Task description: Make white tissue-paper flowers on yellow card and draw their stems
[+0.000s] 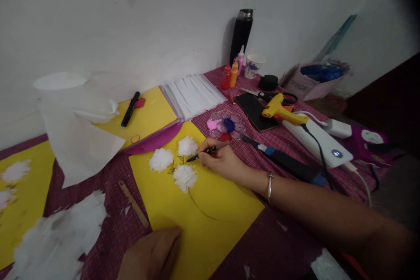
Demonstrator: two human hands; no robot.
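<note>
A black pen (207,152) is gripped in my right hand (225,160), its tip touching a yellow sheet of paper (210,253). Around the tip are three white ruffled paper flowers (185,178) and small leaves (171,167) outlined in dark lines. One long curved stem line (205,213) runs from the lowest flower toward the lower right. My left hand (151,253) rests at the sheet's lower left edge, fingers curled in, with no object visible in it. Beside it on the cloth lies a flat wooden stick (134,204).
Torn white paper (62,236) lies at lower left, near another yellow sheet (36,201) with flowers. On the right are a paint palette (234,126), phone (256,111), yellow glue gun (278,108), scissors (282,96), blue-black cutter (292,164) and white power bank (318,142). Paint bottles (226,75) stand behind.
</note>
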